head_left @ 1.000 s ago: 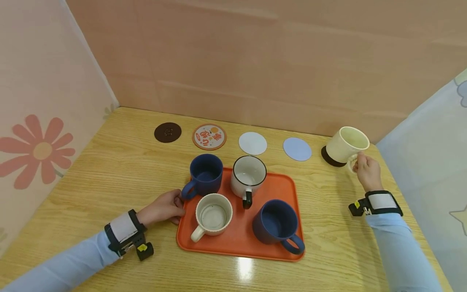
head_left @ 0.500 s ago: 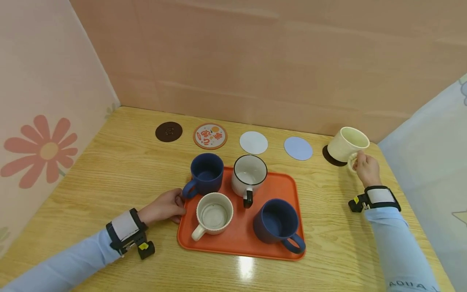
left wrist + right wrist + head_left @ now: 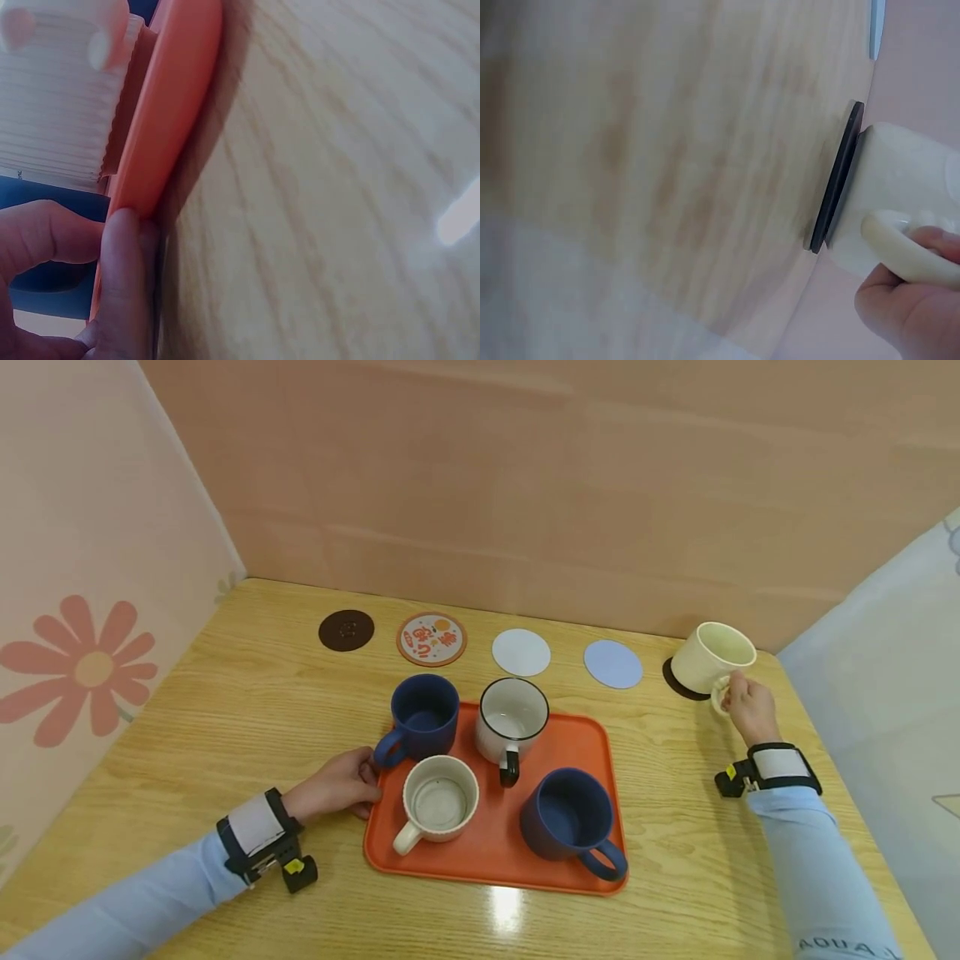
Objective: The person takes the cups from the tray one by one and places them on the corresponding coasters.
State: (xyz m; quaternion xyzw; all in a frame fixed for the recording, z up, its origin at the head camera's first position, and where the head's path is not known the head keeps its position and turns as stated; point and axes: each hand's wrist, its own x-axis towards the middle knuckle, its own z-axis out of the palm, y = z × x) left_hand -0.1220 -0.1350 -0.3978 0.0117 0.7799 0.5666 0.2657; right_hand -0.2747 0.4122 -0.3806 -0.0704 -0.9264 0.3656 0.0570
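Note:
At the table's back right, my right hand [image 3: 752, 706] holds a pale cream mug [image 3: 699, 665] by its handle. The mug's base is right at a dark round coaster [image 3: 838, 176], whose left and front edge shows beneath it. My left hand [image 3: 337, 785] pinches the left rim of an orange tray [image 3: 487, 860], thumb and fingers on either side in the left wrist view. On this tray stand a navy mug [image 3: 420, 739] at back left, a white mug [image 3: 495, 739] with black rim and handle, a cream ribbed cup [image 3: 442, 827], and a larger navy mug [image 3: 543, 827] at front right.
Along the back lie a dark brown coaster [image 3: 346, 631], a patterned orange-rimmed coaster [image 3: 431, 639], a white coaster [image 3: 521, 652] and a pale blue coaster [image 3: 612, 664]. A tan backdrop [image 3: 480, 510] rises behind the wooden table [image 3: 247, 693], with printed cloth at both sides.
The cream mug and my right hand have shifted slightly to the left over the dark coaster. My left hand stays at the tray's rim, and the mugs on it keep their places.

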